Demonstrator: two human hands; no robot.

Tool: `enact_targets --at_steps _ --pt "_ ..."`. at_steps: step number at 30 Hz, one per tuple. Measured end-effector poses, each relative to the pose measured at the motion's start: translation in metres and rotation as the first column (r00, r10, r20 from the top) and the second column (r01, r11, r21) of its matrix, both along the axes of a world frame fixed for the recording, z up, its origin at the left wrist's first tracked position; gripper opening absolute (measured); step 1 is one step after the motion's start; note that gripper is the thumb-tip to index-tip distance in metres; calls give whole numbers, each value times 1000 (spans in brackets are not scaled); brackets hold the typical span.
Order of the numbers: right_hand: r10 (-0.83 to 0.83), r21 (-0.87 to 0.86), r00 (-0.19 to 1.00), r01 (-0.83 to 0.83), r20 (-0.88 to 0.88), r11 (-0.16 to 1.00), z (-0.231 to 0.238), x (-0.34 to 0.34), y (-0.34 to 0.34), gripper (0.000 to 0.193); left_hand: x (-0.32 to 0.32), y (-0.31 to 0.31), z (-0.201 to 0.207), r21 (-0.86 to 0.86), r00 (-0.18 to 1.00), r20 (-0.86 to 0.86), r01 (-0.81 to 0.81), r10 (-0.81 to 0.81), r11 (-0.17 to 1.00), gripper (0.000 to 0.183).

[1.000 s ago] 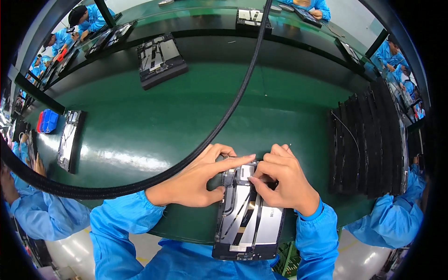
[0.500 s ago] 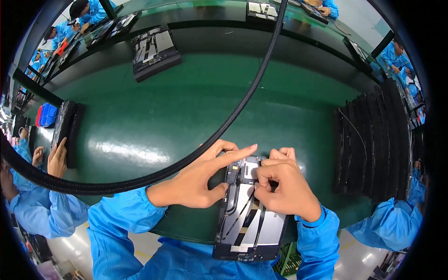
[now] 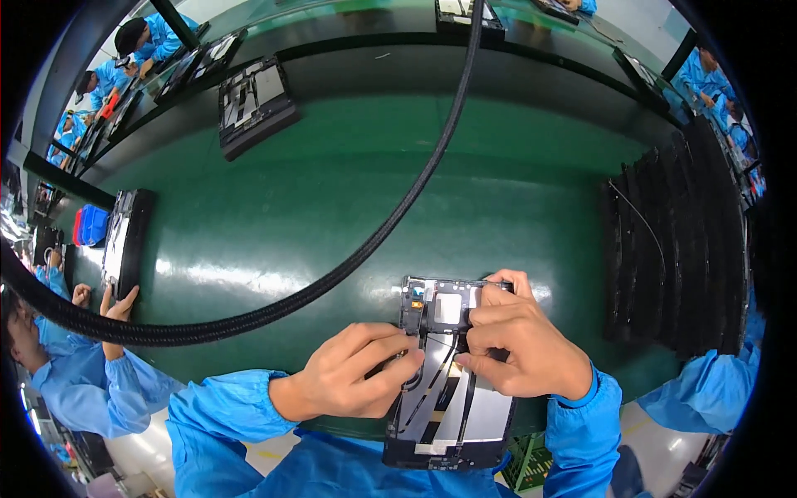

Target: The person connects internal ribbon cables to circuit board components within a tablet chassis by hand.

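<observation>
1. Since half a second ago, the left hand (image 3: 357, 369) has come down from the top of the opened device (image 3: 448, 398) and gathered its spread fingers; the right hand (image 3: 523, 344) has stayed over the device's right side.
2. At the left end of the green worktop (image 3: 315, 216), a co-worker's hand (image 3: 120, 307) touches the near end of another device (image 3: 124, 241), with a blue bin (image 3: 94, 226) just beyond.
3. Toward the worktop's back left corner, a dark-cased device (image 3: 253, 104) lies at a slant, inner parts upward, well apart from the working hands.
4. Left hand: thumb and fingers are bent close together at the opened device's left side. Whether they clamp a thin dark wire running between the hands, I cannot tell.
5. Opened device: it lies at the middle of the worktop's near edge, its lower end jutting past, probably to keep it close to the body. Its inner side faces up, apparently so fingers can reach the strips.
6. Right hand: fingers curl, thumb tip over the strips, while one finger reaches the top right corner, perhaps steadying it. Any grip is hidden.
7. Near the worktop's right end stands a row of black slabs (image 3: 677, 249), packed together on edge, likely to save room.
</observation>
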State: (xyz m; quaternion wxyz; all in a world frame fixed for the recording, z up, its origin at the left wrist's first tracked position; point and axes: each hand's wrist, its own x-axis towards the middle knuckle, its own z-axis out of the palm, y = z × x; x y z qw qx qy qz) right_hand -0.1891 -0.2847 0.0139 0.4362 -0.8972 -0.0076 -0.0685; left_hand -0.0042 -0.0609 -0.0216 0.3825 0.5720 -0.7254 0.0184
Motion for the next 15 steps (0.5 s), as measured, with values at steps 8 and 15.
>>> enact_targets --at_steps 8,15 --pt "30 2 1000 -30 -2 1000 -5 -3 -6 16 -7 -5 -1 51 991 -84 -97 101 994 38" --pt "28 11 999 -28 19 1000 -6 -3 -11 14 -16 -5 5 164 988 41 -154 150 974 32"
